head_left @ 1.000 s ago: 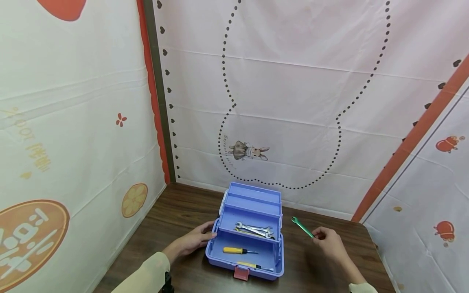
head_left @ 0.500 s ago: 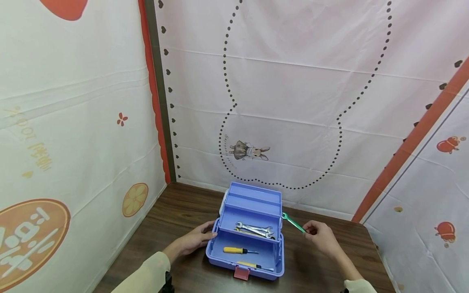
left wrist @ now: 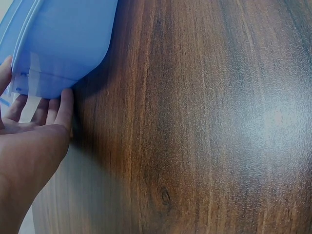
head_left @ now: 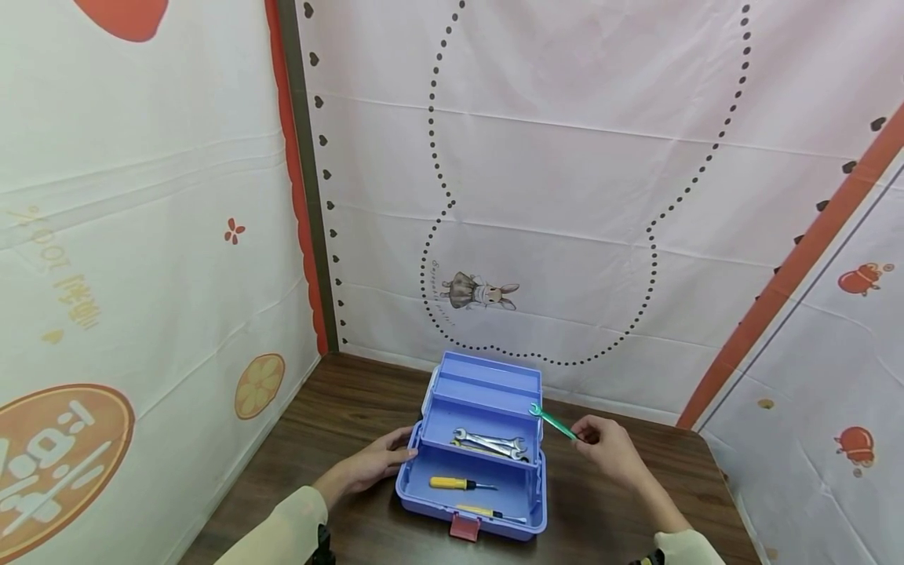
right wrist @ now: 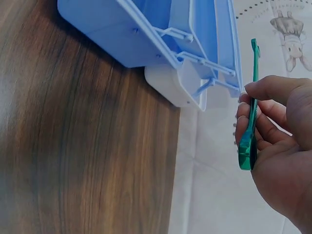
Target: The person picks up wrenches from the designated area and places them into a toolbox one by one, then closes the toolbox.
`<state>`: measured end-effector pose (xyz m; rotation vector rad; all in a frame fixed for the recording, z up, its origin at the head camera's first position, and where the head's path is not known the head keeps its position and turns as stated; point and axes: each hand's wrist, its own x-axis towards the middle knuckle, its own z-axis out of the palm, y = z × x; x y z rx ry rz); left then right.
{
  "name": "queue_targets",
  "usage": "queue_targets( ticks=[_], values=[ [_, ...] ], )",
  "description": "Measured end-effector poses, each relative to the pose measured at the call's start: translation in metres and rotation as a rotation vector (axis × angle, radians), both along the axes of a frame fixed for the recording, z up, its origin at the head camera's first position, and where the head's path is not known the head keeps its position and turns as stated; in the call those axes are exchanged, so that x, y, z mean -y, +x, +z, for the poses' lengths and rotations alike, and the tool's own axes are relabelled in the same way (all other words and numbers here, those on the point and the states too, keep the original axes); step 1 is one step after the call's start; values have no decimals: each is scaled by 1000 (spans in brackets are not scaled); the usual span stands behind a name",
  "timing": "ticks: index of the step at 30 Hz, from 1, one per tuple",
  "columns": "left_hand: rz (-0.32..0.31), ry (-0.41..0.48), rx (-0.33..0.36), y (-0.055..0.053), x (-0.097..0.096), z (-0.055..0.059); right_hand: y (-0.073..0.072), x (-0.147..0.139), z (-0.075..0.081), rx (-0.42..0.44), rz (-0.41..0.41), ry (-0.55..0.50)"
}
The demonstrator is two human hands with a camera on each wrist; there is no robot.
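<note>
An open blue toolbox stands on the dark wooden table. Its raised tray holds silver wrenches; the bottom holds a yellow screwdriver. My right hand pinches a green wrench by its near end, just off the box's right edge with its head over the tray corner. In the right wrist view the green wrench stands between thumb and fingers beside the toolbox. My left hand rests with straight fingers against the toolbox's left side; the left wrist view shows those fingers touching the toolbox.
A red latch hangs at the toolbox's front. Printed fabric walls close in the table on the left, back and right. Bare tabletop lies left of the box and along the right side.
My right hand has carried the green wrench leftward and slightly up, from the table's right part to the toolbox's right edge. The left hand and toolbox have stayed put.
</note>
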<state>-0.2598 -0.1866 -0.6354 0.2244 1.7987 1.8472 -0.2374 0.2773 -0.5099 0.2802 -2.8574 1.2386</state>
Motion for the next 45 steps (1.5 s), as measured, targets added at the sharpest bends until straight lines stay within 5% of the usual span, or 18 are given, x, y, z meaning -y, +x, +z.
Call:
queue_targets(
  ticks=[23,45],
  values=[
    [3,13,7,-2,2,-4,-14,58,7,-58,131,-4],
    [4,22,6,-3,2,-10,-18,102,-4,-93,297,8]
  ],
)
